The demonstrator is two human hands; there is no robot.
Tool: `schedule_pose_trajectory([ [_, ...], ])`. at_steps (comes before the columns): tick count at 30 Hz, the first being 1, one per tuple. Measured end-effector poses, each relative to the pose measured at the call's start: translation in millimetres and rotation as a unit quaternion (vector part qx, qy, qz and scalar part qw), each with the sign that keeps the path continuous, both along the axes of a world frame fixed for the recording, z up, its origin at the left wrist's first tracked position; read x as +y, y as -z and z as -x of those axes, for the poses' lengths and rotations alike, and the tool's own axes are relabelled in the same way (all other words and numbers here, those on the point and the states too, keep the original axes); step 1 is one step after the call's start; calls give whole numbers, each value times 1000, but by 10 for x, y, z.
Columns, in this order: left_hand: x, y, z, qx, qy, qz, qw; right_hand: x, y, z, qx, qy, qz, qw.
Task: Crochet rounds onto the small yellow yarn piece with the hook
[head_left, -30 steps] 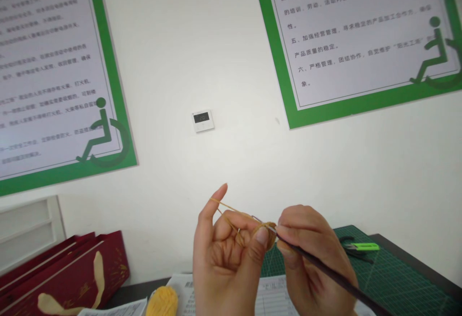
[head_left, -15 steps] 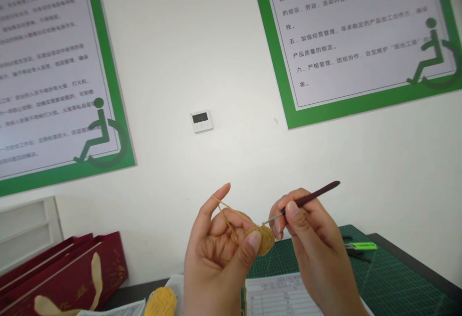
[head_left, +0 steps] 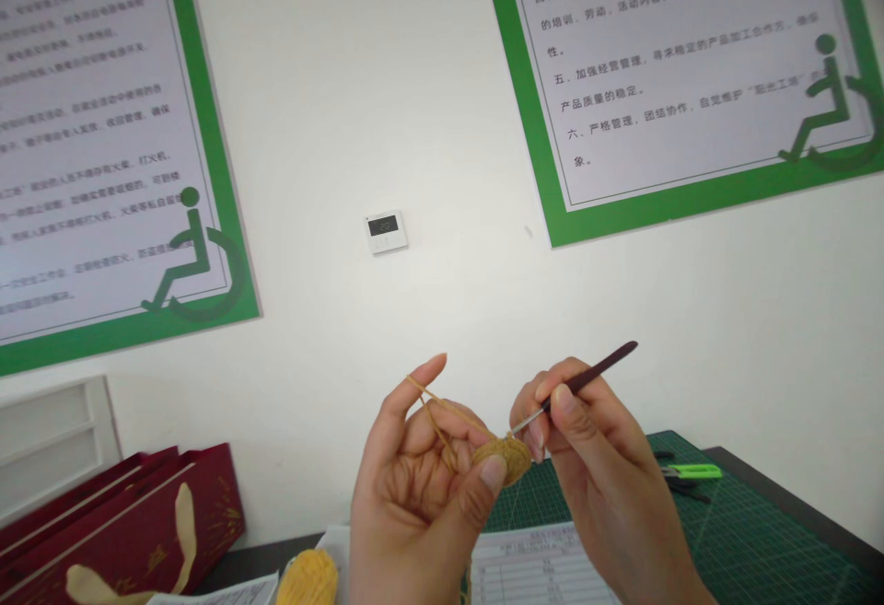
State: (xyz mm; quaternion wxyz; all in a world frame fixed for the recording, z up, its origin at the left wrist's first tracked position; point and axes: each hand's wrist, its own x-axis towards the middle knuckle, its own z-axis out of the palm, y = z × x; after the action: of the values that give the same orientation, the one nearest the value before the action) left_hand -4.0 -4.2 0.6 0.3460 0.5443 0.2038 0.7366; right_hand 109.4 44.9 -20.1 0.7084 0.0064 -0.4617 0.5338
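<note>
My left hand (head_left: 421,494) is raised in front of me, pinching a small round mustard-yellow crochet piece (head_left: 507,459) between thumb and middle fingers. A yellow yarn strand (head_left: 442,402) runs over its raised index finger. My right hand (head_left: 594,467) grips a dark crochet hook (head_left: 587,375) like a pencil. The hook's metal tip touches the top edge of the crochet piece, and its handle points up and to the right. A yellow yarn ball (head_left: 308,579) lies on the table below my left hand.
A green cutting mat (head_left: 746,541) covers the table at right, with a green-handled tool (head_left: 687,473) on it. A printed paper sheet (head_left: 531,568) lies beneath my hands. A dark red box (head_left: 124,522) sits at left. Green-framed posters and a small wall thermostat (head_left: 386,230) hang behind.
My right hand turned the hook from pointing down-right to pointing up-right. The hook tip stays at the crochet piece, which has tipped slightly. My left hand shifted a little left and down.
</note>
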Motion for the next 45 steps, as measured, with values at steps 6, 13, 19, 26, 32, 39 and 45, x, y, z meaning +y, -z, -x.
schedule_pose_trajectory([
  [6, 43, 20, 122, -10, 107, 43, 993, -7, -1, 47, 27, -153, 40, 987],
  [13, 57, 10, 141, -7, 140, 56, 988, -9, -28, 41, 11, -193, 35, 980],
  [19, 61, 15, 141, 2, 146, 64, 987, -8, -1, 29, 3, -143, 25, 989],
  [26, 27, -1, 155, 4, 167, 83, 982, -11, 11, 5, -22, -138, 2, 990],
  [32, 21, -16, 151, 2, 184, 85, 979, -1, 22, 13, -22, -158, 1, 987],
  [39, 22, -10, 152, 0, 229, 102, 968, -20, 36, 42, 4, -162, -1, 987],
  [45, 11, -9, 181, -12, 252, 125, 960, -50, -18, 24, 6, -190, 29, 981],
])
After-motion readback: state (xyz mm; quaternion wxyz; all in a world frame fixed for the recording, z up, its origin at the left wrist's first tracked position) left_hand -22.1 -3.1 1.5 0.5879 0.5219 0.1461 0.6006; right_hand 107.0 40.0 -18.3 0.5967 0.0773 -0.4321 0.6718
